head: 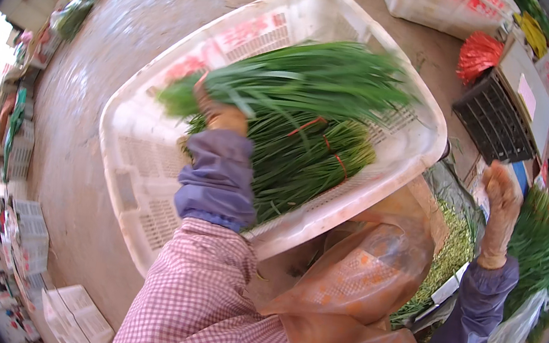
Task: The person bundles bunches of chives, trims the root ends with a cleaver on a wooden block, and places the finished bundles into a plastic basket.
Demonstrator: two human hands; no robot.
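Note:
Leafy green stalks, a bundle of what look like chives (313, 77), are in my left hand (215, 109), which grips them near their left end over a white plastic crate (146, 160). The bundle is blurred. Beneath it, more tied bundles of green stalks (284, 173) lie in the crate, with red bands around some of them. On the right, my right hand (502, 201) is raised beside another pile of green stalks (537, 248), its fingers bent; whether it holds anything cannot be made out.
Trimmed green bits (445, 256) lie in a container right of an orange translucent apron (359, 281). A black crate (497, 115), red strands (479, 58) and a white box (446, 9) stand at the upper right. Stacked white crates (29, 233) line the left side.

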